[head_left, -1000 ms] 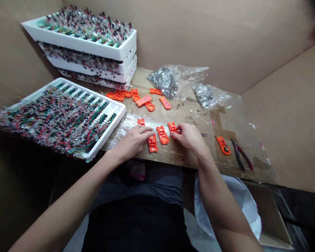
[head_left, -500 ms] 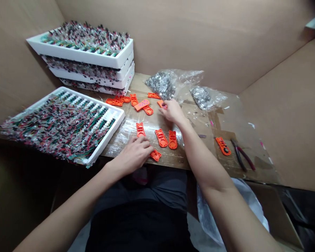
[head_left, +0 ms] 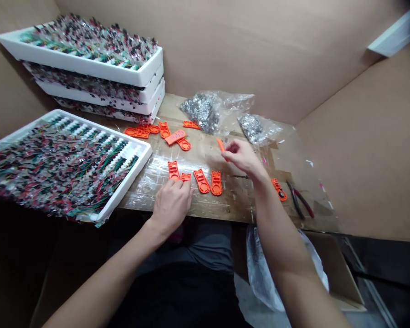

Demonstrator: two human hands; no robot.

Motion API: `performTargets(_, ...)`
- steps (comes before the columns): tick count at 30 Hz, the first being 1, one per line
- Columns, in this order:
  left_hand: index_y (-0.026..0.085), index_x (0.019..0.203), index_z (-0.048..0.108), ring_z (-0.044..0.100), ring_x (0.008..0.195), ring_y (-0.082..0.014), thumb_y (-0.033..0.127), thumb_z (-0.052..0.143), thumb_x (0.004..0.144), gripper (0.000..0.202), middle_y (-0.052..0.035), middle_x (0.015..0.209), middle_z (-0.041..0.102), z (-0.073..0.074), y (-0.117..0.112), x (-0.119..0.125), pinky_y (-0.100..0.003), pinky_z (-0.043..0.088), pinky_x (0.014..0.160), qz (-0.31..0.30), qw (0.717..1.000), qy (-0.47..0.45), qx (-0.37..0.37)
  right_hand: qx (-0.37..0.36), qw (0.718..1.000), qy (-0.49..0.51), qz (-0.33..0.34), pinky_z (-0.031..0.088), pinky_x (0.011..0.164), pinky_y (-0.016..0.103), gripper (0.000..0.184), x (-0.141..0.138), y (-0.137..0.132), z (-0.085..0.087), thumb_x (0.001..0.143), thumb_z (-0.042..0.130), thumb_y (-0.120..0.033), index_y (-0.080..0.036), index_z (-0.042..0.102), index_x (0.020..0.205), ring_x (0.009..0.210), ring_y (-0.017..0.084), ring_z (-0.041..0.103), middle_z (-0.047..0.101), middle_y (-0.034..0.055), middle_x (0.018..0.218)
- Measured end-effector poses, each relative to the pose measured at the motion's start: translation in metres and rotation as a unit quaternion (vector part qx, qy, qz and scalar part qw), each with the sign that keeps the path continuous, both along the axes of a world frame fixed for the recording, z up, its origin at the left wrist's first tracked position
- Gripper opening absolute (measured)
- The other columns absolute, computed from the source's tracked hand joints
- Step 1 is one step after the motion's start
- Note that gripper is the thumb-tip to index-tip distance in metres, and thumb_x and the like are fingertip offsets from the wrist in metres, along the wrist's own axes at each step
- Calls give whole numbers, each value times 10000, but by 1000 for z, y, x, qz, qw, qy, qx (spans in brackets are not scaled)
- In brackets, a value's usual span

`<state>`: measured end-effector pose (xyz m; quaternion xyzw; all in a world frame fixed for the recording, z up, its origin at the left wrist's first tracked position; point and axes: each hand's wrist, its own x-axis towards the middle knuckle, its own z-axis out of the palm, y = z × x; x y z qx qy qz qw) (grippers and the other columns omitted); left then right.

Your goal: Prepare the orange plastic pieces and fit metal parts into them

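Observation:
My left hand (head_left: 171, 206) rests over a row of flat orange plastic pieces on the plastic-covered wooden table (head_left: 239, 202), its fingertips on a small orange piece (head_left: 186, 177) beside an orange piece (head_left: 173, 171). Whether it grips anything is hard to see. Two more orange pieces (head_left: 201, 181) (head_left: 216, 183) lie to its right. My right hand (head_left: 243, 157) pinches a narrow orange piece (head_left: 220, 145) upright between thumb and fingers, above the table. Farther back lies a loose group of orange pieces (head_left: 164, 130), one with pink marks (head_left: 175, 137).
A white foam tray of wired parts (head_left: 130, 168) lies at left, with stacked trays (head_left: 89, 68) behind. Clear bags of grey metal parts (head_left: 200, 111) (head_left: 251, 128) sit at the back. Red-handled pliers (head_left: 299, 200) lie at right, and cardboard walls surround the table.
My right hand has lifted the orange piece from the back and drawn it nearer. The small orange piece now sits in the row under my left hand. The view has shifted.

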<state>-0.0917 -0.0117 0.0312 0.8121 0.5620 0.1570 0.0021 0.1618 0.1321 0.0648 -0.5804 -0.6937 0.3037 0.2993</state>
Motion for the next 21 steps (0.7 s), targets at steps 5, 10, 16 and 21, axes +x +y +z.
performTargets(5, 210, 1453, 592, 538, 1400, -342, 382, 580, 1065, 425, -132, 1551, 589, -8, 4, 18, -500, 462, 1105, -152, 988, -28, 0, -185, 907, 370, -76, 409, 446, 225, 363, 31, -104, -14, 774, 798, -393, -229, 617, 1042, 552, 138, 578, 673, -16, 777)
performTargets(10, 212, 1591, 488, 310, 1605, -384, 563, 613, 1024, 678, -118, 1710, 414, -29, 1, 38, -560, 291, 1289, -207, 978, -10, -23, -204, 880, 414, -114, 486, 475, 208, 502, 12, -143, -46, 771, 867, -410, -224, 623, 1168, 697, 162, 689, 745, 43, 966)
performTargets(16, 193, 1564, 534, 301, 1617, -380, 567, 529, 1060, 628, -143, 1713, 398, -30, -4, 32, -595, 281, 1309, -182, 983, -4, -25, -62, 974, 186, -117, 562, 516, 290, 467, -11, -149, -56, 895, 760, -503, -215, 636, 1242, 747, 201, 687, 712, 76, 1045)
performTargets(21, 210, 1579, 515, 329, 1607, -364, 524, 565, 1052, 616, -140, 1693, 434, -30, -10, 24, -592, 280, 1313, -182, 983, 1, -22, 69, 997, -42, -21, 605, 811, 411, 350, -16, -157, -49, 938, 721, -346, -243, 695, 1271, 810, 226, 671, 679, 88, 1084)
